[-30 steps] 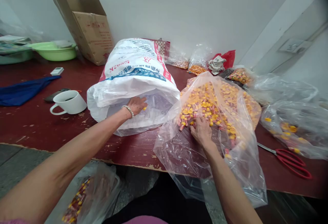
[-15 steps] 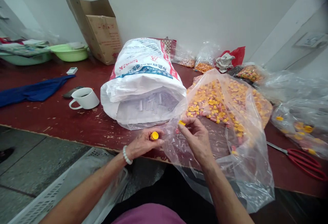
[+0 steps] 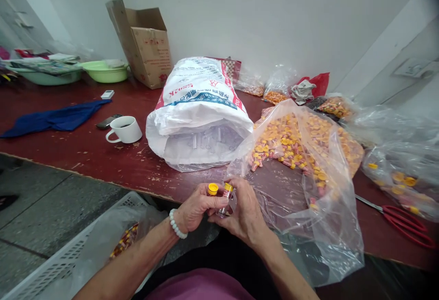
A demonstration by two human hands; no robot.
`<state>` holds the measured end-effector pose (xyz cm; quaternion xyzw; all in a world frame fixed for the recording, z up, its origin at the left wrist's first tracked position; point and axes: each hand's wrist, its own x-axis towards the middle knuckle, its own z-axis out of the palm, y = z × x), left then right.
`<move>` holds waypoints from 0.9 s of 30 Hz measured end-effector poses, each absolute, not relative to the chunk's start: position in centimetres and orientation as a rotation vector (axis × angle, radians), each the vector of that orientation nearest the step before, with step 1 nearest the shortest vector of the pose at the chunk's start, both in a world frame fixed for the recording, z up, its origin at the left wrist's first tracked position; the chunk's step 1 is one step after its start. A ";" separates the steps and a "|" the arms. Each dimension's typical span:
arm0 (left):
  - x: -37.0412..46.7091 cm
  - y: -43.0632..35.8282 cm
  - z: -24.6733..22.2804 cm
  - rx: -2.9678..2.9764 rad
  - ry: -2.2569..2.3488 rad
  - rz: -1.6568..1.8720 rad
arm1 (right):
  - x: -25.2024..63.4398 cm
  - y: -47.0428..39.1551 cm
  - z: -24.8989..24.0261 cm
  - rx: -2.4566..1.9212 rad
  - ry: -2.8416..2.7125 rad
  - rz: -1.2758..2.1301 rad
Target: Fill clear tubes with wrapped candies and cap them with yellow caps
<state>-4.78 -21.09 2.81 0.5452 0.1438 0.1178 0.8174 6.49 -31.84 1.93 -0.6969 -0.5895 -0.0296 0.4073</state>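
Note:
My left hand [image 3: 196,209], with a bead bracelet at the wrist, is closed around a yellow-capped tube [image 3: 212,189]; only its top shows. Beside it is a second clear tube with a yellow cap [image 3: 228,187]. My right hand [image 3: 246,214] grips this one from the right, and my left thumb lies against it. Behind the hands a white printed sack [image 3: 202,124] lies with its mouth towards me, clear empty tubes inside. To the right, a clear plastic bag [image 3: 329,227] spreads over a heap of yellow-capped pink pieces [image 3: 288,142].
Red-handled scissors [image 3: 408,224] lie at the right by another plastic bag [image 3: 411,163]. On the left are a white mug [image 3: 128,130], a blue cloth [image 3: 58,118], a green basin [image 3: 104,73] and a cardboard box [image 3: 151,55]. A white basket [image 3: 65,259] stands below the table edge.
My right hand has come left and down from the plastic bag to meet my left hand. A yellow cap it held now sits at the top of the second tube. The view has shifted slightly.

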 end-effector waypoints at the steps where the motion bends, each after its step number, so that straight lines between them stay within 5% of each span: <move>1: -4.7 -21.3 2.6 1.119 0.302 0.241 | 6.2 -31.8 1.9 -1.774 -1.458 -0.042; 11: -4.4 -19.1 2.2 0.770 0.316 0.174 | 7.4 -31.6 3.1 -1.644 -1.380 0.256; 18: -1.4 -10.1 2.1 1.959 0.852 0.708 | 17.7 -33.1 0.6 -2.024 -0.826 0.207; 27: 6.7 -3.6 1.9 2.703 0.950 0.377 | 23.0 -33.0 -2.7 -2.179 -0.785 0.107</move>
